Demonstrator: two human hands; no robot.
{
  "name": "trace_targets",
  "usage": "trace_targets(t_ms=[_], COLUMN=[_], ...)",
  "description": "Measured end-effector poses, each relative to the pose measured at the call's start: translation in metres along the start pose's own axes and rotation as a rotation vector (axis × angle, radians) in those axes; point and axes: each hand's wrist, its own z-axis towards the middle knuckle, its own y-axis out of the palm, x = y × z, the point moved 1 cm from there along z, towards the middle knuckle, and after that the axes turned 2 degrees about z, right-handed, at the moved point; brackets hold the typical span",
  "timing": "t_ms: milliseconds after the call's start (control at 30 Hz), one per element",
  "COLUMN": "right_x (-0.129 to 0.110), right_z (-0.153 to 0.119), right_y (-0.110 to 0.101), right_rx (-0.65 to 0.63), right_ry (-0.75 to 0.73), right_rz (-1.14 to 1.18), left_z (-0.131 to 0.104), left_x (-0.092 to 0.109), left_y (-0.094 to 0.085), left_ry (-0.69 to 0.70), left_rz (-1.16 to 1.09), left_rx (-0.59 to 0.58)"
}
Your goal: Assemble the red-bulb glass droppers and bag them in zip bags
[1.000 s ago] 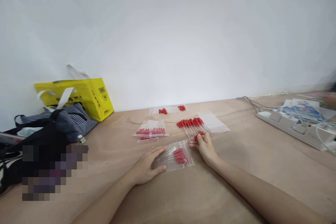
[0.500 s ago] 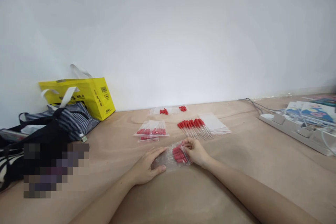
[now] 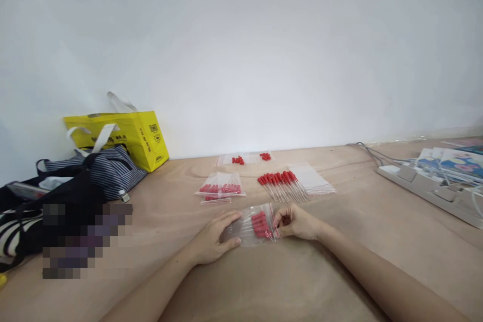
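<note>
A clear zip bag (image 3: 247, 226) lies on the table with several red-capped droppers (image 3: 260, 224) inside, caps toward its red-lined mouth on the right. Around the bag's left end is my left hand (image 3: 219, 239), thumb and fingers gripping its edges. My right hand (image 3: 296, 222) pinches the mouth edge between thumb and fingers. Behind the bag lies a row of loose red-capped droppers (image 3: 281, 185), next to a stack of flat bags (image 3: 311, 178). Filled bags (image 3: 221, 186) are piled further left.
Near the wall lie more bagged red-capped pieces (image 3: 249, 159). A yellow bag (image 3: 151, 141), a striped bag (image 3: 113, 171) and a black bag (image 3: 71, 211) stand at the left. On the right are a white power strip (image 3: 430, 191), cables and printed papers (image 3: 460, 161).
My right hand has moved from over the bag's upper corner down and right along its mouth, and the mouth now lies flatter and shows more. The whole view has shifted slightly.
</note>
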Motion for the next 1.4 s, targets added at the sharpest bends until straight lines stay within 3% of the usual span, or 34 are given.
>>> trace_targets(t_ms=[233,400,533,700,767,833,1000,1167,1267,1400], right_x=[0.008,0.008,-0.001,-0.012,-0.013,-0.011,-0.004,-0.005,-0.008,-0.011], right_z=[0.007,0.013,0.009,0.004,0.003,0.003,0.003,0.002,0.001,-0.004], right_y=[0.008,0.011,0.011,0.007,0.005,0.003,-0.005,-0.007,-0.003,0.006], right_rx=[-0.077,0.057,0.093,-0.112,-0.128,-0.054,0.274,0.164,0.154,0.205], right_ry=[-0.097,-0.092,-0.091,-0.207,-0.287,-0.323,-0.362,-0.527,-0.586,-0.637], right_rz=[0.041,-0.125,-0.226,-0.251,-0.315,-0.409,-0.724,-0.874,-0.901,-0.979], left_z=[0.0,0.0,0.0,0.0,0.0,0.0,0.003,0.011,0.013,0.008], left_x=[0.0,-0.001,-0.003,0.001,0.004,0.007,0.001,-0.011,-0.012,-0.001], left_y=[0.001,0.001,0.001,-0.002,-0.002,-0.001,0.001,0.002,0.002,0.005], left_ry=[-0.015,0.006,0.017,0.157,0.231,0.285,0.372,0.531,0.468,0.4], left_rz=[0.002,-0.003,0.004,0.011,0.017,0.039,0.129,0.427,0.519,0.375], left_rx=[0.002,0.033,0.039,0.138,0.154,0.14,0.135,0.241,0.356,0.416])
